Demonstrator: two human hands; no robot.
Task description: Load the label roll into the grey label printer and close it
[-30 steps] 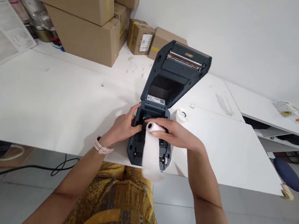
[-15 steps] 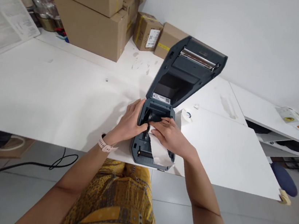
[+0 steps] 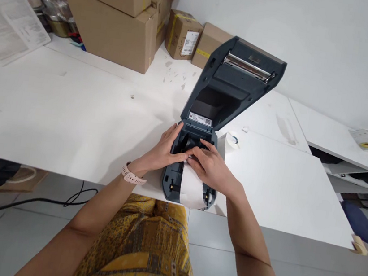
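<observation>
Head view: at the far left of the white table, cardboard boxes are stacked; their contents cannot be seen. The left hand is spread, holding nothing visible, its fingers along the left rim of the label printer and its thumb pointing into the bay; whether the thumb presses on anything cannot be told. The printer stands at the table's near edge, lid raised and tilted back. The white paper strip lies in the bay, long axis running from the fingertips towards that near edge. Its far end is directly under the right hand, the nearer of the two, which appears to pinch it between thumb and bent fingers; any roll there is hidden. Just right of the printer, a separate label roll sits on the table.
</observation>
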